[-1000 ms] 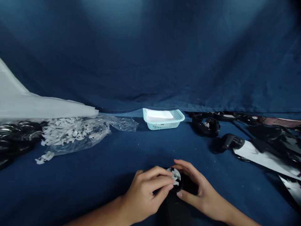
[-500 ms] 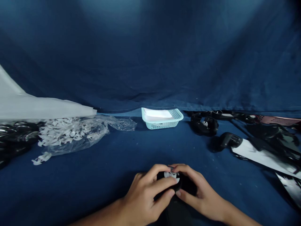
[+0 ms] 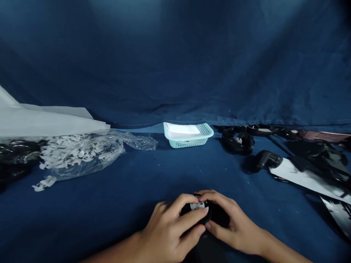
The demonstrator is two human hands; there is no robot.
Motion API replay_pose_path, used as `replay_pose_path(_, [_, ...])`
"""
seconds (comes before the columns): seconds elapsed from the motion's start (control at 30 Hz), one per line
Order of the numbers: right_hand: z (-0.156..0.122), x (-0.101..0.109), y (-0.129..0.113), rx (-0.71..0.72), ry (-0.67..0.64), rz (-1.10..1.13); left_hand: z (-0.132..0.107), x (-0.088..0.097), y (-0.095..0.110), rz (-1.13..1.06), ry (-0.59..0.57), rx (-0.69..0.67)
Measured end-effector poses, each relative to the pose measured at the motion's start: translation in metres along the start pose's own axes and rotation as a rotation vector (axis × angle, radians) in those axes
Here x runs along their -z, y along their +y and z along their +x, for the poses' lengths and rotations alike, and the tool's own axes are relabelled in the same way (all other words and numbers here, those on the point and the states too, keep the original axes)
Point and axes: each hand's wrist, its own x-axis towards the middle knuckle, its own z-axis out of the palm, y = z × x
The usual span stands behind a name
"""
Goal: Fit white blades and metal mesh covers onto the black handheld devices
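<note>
Both my hands hold one small black part (image 3: 216, 215) low in the middle of the blue cloth. A white toothed insert (image 3: 199, 206) sits in its round top. My left hand (image 3: 171, 230) curls round the part's left side, its index finger and thumb closed beside the insert. My right hand (image 3: 233, 223) wraps the right side, with its fingertips on top of the insert. Most of the black part is hidden under my fingers.
A clear bag of several white toothed pieces (image 3: 76, 153) lies at the left, beside white paper (image 3: 41, 120) and black rings (image 3: 16, 157). A pale green basket (image 3: 189, 135) stands at the back. Black parts (image 3: 238, 142) and white sheets (image 3: 304, 179) crowd the right.
My fingers have closed over the white insert and pressed it lower into the black part. The view has drifted slightly, so the things behind sit a little to the left.
</note>
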Motion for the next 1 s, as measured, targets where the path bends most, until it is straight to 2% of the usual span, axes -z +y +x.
replay_pose_path(0.17, [-0.001,-0.002,0.0,-0.004,0.03,0.009,-0.005,-0.001,-0.002,-0.006,0.012,-0.005])
replay_pose_path(0.43, [-0.003,-0.003,-0.001,0.005,0.024,0.01,-0.013,-0.003,-0.004,0.013,0.115,-0.041])
replay_pose_path(0.73, [-0.009,-0.004,-0.002,0.069,-0.074,-0.216,-0.013,-0.002,-0.009,-0.022,0.09,0.116])
replay_pose_path(0.87, [-0.008,-0.004,-0.001,0.113,-0.109,-0.287,-0.013,-0.002,-0.01,-0.074,0.063,0.11])
replay_pose_path(1.0, [-0.01,-0.004,0.001,0.116,-0.074,-0.278,-0.012,-0.001,-0.01,-0.098,0.036,0.073])
